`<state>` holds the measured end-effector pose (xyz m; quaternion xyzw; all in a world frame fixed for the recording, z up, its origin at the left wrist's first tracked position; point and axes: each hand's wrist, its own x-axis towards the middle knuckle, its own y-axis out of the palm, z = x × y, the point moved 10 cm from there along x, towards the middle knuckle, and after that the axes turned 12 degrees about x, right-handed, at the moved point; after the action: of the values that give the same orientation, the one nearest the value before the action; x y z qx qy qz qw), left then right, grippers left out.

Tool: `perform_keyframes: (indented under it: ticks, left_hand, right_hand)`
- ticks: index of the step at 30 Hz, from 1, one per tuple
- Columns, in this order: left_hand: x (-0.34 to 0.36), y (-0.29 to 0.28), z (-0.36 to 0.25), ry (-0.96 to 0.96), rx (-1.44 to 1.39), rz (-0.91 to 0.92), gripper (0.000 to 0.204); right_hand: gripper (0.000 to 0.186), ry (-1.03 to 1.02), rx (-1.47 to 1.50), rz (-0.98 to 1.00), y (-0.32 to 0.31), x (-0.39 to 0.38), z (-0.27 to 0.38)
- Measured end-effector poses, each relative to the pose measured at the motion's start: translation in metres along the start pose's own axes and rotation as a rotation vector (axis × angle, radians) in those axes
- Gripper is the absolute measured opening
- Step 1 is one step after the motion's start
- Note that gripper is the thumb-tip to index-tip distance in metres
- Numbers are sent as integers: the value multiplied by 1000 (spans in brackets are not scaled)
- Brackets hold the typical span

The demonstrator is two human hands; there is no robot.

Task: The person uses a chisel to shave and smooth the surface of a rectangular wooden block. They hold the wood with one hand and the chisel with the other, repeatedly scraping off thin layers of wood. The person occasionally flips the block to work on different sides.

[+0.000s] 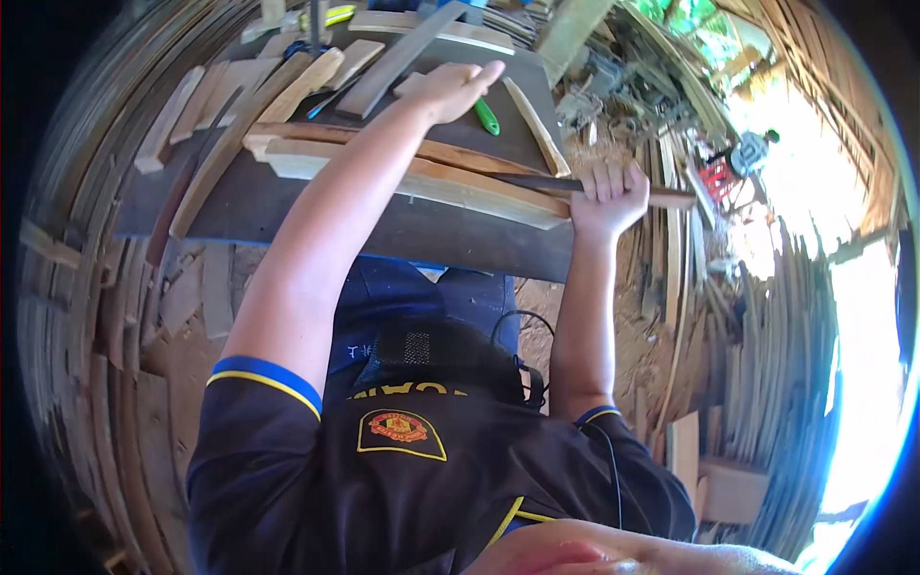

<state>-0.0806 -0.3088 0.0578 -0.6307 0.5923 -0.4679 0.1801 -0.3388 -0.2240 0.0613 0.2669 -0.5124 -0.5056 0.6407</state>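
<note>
My left arm reaches across the dark tabletop (pixel 383 225), over the pale wood pieces. My left hand (pixel 455 93) is above the far half of the table, fingers stretched toward the right, with nothing visibly held. Just beside it lies a green handle (pixel 487 117); whatever it belongs to is hidden. At the table's right edge, my right hand (pixel 610 196) is closed around a long, narrow dark strip (pixel 537 180), whose brownish end sticks out to the right. The strip's left part lies by a long light wooden board (pixel 479 195) and a browner piece (pixel 441 153) behind it.
Several cut wood pieces (pixel 206 96) lie at the table's left. A long grey board (pixel 402 59) slants across the back, and a curved strip (pixel 537 125) lies near the right edge. Stacked timber (pixel 795 383) and a red chair-like object (pixel 717 179) stand to the right.
</note>
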Motion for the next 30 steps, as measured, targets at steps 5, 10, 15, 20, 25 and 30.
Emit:
perform_keyframes:
  ticks: [5,10,15,20,25,30]
  left_hand:
    - [-4,-2,2,-42,-35,-12,91]
    - [-8,-4,-8,-110,-40,77,83]
    - [-20,3,-19,-128,-19,186,89]
    - [-18,-3,-31,73,-60,-47,72]
    - [-53,-64,-50,168,325,-219,37]
    - [-134,-101,-44,280,317,-466,17]
  right_hand:
    - [37,-40,24,-8,20,-4,-6]
    - [36,-95,-131,25,44,-10,0]
    - [37,-94,-221,23,57,-2,-2]
    - [31,-258,-325,-45,52,5,-9]
    - [11,-19,-191,47,93,11,-86]
    - [26,-59,-485,148,125,-6,-74]
